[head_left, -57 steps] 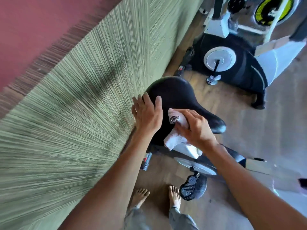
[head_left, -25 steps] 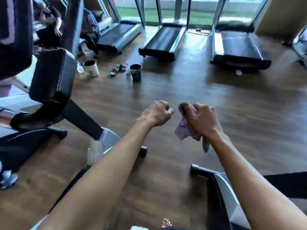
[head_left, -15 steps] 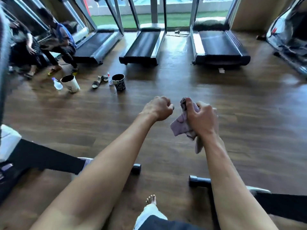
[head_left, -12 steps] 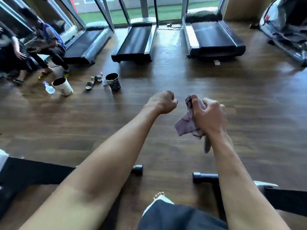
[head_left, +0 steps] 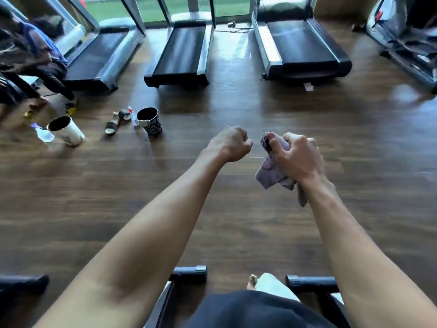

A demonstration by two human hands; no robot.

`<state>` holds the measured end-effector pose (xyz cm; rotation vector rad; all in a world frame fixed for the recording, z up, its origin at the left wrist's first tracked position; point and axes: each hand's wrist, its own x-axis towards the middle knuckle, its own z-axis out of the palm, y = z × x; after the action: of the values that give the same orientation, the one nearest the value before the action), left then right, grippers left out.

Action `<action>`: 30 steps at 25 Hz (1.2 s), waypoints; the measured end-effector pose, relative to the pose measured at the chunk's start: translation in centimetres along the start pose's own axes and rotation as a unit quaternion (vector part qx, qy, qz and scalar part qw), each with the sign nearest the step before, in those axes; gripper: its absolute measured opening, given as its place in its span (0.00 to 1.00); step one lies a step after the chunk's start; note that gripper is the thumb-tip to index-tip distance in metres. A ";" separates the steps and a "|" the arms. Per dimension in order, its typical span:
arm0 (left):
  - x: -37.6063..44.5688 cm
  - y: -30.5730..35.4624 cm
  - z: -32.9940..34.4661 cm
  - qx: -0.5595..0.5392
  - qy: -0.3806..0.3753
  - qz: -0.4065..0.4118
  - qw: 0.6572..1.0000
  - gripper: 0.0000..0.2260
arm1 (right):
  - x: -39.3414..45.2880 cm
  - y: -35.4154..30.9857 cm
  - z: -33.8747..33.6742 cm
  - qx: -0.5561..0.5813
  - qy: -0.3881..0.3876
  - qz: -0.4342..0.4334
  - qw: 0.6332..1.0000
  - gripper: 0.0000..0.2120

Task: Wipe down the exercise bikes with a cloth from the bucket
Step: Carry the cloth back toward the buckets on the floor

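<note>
My right hand point(head_left: 296, 159) grips a crumpled pale lilac cloth point(head_left: 269, 171), held out in front of me above the wooden floor. Beside it, a little to the left, my left hand point(head_left: 230, 144) is curled into a fist and holds nothing. Two buckets stand on the floor to the far left: a dark patterned bucket point(head_left: 150, 120) and a white bucket point(head_left: 66, 130). Only the black floor bars of the exercise bikes point(head_left: 189, 272) show at the bottom edge, below my arms.
Three treadmills point(head_left: 179, 53) line the window wall ahead. Sandals point(head_left: 117, 120) and a spray bottle point(head_left: 43, 133) lie near the buckets. People sit at the far left point(head_left: 28, 62). Another machine point(head_left: 406, 39) stands at the far right. My knee point(head_left: 255, 308) is raised at the bottom.
I have turned from the bike saddle to the open room and moved forward; the buckets and treadmills have shifted in view. My hands keep the same pose, the right still holding the cloth.
</note>
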<state>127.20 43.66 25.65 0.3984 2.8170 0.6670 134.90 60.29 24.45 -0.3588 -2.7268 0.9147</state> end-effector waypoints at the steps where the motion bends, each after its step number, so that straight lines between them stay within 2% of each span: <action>1: 2.1 -1.2 -0.6 -0.003 -0.001 -0.012 1.000 0.13 | 2.5 -0.6 1.2 -0.001 -0.005 -0.009 1.000 0.28; 6: 13.2 -5.7 -3.5 -0.015 -0.008 -0.051 0.999 0.12 | 15.3 -3.3 6.2 -0.012 -0.040 -0.059 0.997 0.28; 8: 21.3 -8.1 -6.3 -0.027 0.009 -0.085 0.996 0.12 | 24.5 -5.4 9.2 -0.004 -0.070 -0.080 0.994 0.27; 10: 24.6 -10.2 -7.4 -0.034 0.005 -0.100 0.994 0.12 | 28.2 -6.6 10.4 -0.015 -0.078 -0.116 0.990 0.26; 16: 43.2 -17.4 -13.8 -0.054 0.041 -0.151 0.986 0.12 | 49.6 -12.5 18.5 -0.020 -0.137 -0.179 0.974 0.25; 25: 71.5 -29.8 -23.8 -0.061 0.069 -0.199 0.976 0.11 | 79.8 -21.7 33.6 0.030 -0.154 -0.225 0.962 0.26; 30: 85.8 -35.5 -29.2 -0.077 0.084 -0.221 0.969 0.12 | 94.8 -26.3 40.7 0.022 -0.175 -0.249 0.952 0.26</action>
<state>31.23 27.80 21.97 -0.3209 2.8309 0.8358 29.38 46.24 23.28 0.5329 -2.8753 0.9562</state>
